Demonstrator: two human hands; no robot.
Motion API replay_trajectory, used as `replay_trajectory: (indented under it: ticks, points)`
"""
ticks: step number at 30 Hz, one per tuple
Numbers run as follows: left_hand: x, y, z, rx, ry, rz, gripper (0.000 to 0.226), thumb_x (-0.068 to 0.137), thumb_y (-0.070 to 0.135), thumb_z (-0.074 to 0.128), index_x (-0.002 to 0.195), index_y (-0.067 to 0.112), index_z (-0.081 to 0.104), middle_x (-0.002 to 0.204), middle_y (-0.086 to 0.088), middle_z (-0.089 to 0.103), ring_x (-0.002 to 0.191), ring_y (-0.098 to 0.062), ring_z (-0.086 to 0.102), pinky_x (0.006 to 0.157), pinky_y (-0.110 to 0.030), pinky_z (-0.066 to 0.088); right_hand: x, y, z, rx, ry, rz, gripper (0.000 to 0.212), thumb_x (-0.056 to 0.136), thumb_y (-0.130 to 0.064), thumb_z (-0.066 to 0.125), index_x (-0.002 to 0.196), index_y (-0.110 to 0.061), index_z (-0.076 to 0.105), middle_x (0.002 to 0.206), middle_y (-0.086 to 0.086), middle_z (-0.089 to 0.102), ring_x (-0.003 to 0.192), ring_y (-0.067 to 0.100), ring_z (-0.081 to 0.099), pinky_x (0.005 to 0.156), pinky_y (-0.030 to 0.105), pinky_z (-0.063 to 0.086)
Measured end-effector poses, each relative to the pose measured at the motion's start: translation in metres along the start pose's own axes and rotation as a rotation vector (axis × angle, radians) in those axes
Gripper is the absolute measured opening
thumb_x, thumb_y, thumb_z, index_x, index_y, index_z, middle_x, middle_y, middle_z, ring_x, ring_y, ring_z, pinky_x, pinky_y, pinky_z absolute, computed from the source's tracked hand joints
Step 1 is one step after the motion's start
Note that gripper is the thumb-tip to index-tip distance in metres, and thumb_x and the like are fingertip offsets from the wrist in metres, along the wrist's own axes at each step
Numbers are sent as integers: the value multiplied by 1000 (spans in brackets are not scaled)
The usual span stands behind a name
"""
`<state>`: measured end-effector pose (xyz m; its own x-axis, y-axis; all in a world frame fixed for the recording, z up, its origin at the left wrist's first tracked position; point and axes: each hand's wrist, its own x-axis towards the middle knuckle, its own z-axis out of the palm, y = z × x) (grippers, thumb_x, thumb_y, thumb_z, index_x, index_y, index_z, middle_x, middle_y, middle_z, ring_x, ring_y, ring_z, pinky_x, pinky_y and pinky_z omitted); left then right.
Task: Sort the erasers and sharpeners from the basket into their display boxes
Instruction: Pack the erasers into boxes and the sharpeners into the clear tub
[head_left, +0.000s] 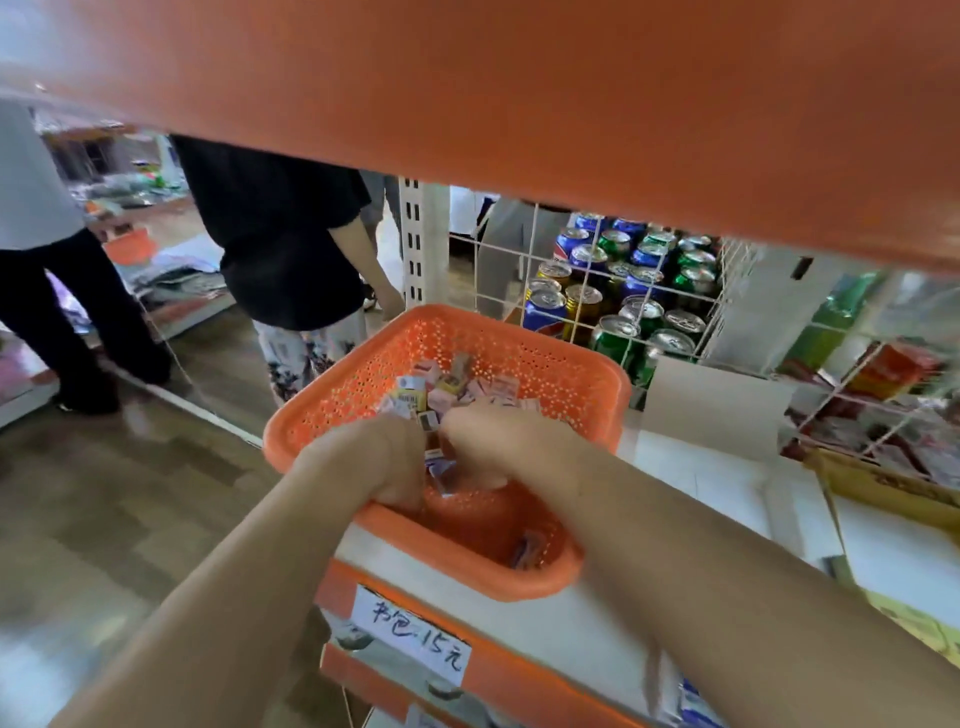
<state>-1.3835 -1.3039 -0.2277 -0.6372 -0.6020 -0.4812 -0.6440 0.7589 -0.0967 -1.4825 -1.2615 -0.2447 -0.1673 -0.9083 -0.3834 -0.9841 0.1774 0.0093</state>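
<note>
An orange perforated basket (524, 353) sits on a white shelf at the centre of the head view. Several small wrapped erasers and sharpeners (447, 387) lie piled in its far half, with a few more (524, 551) at the near corner. Both of my hands are down inside the basket, knuckles up. My left hand (374, 462) has its fingers curled into the pile near the left rim. My right hand (498, 441) is curled beside it over the small packets. The fingertips are hidden, so what each one holds does not show.
An orange shelf board (519, 104) hangs low overhead. Drink cans (623, 291) stand behind a white wire grid at the right. A cardboard box (883, 488) sits far right. Two people (280, 234) stand in the aisle at the left. A handwritten price label (415, 634) marks the shelf edge.
</note>
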Motion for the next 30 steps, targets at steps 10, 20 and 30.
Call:
replay_trajectory:
  ticks: [10,20,30]
  points:
    - [15,-19,-14,-23,-36,51,32,91,19,61,123,14,60,118,-1,61,102,-18,59,78,-25,46,-13,22,-5,95,-12,107,30,87,-12,59,117,-10,59,117,11,59,86,26,49,74,30,43]
    - [72,-5,-21,153,74,38,21,94,29,57,102,10,62,92,0,63,68,-14,53,63,-24,48,-22,34,-5,256,307,178,17,89,-29,57,94,-13,53,97,7,58,82,25,54,65,32,42]
    - [79,4,-12,290,100,164,41,89,35,55,121,10,57,105,-3,60,97,-24,61,85,-31,47,-73,40,-11,684,653,133,13,84,-25,60,97,-22,62,81,-9,60,70,10,54,57,25,41]
